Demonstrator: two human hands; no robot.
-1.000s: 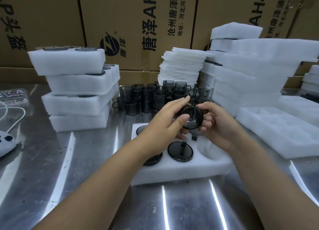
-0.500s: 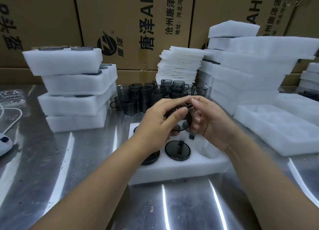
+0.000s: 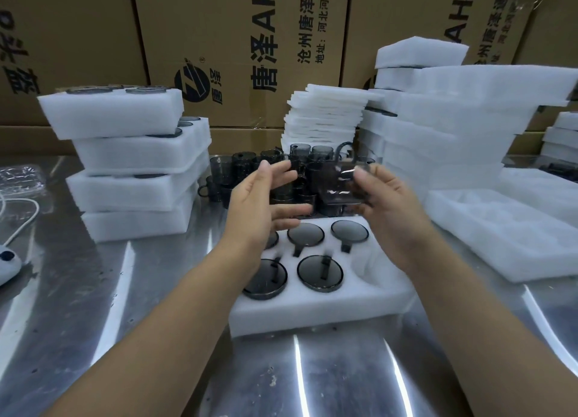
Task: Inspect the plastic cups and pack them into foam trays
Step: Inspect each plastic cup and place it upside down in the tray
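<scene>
Both hands have risen and parted since a moment ago: the left hand [image 3: 259,203] has let go of the cup [image 3: 342,183] and now hangs open beside it, fingers spread and blurred, touching nothing. The right hand [image 3: 384,203] alone grips the smoky clear cup, thumb on its upper edge and fingers wrapped behind, holding it tilted in the air above the far edge of the tray [image 3: 316,315]. That foam tray lies on the steel table [image 3: 93,307] below the hands, with five dark cups seated in its pockets [image 3: 319,272] and the near right pocket [image 3: 372,269] bare. Behind the hands a cluster of loose cups [image 3: 237,169] stands on the table, partly hidden by the fingers. To the left rises a stack of filled trays [image 3: 134,166]; at the back sits a pile of thin foam sheets [image 3: 325,116], and to the right stands a taller foam stack [image 3: 453,116] with a bare tray [image 3: 506,228] lying before it. Cardboard boxes [image 3: 237,41] wall the far side. Both forearms reach in from the bottom edge.
</scene>
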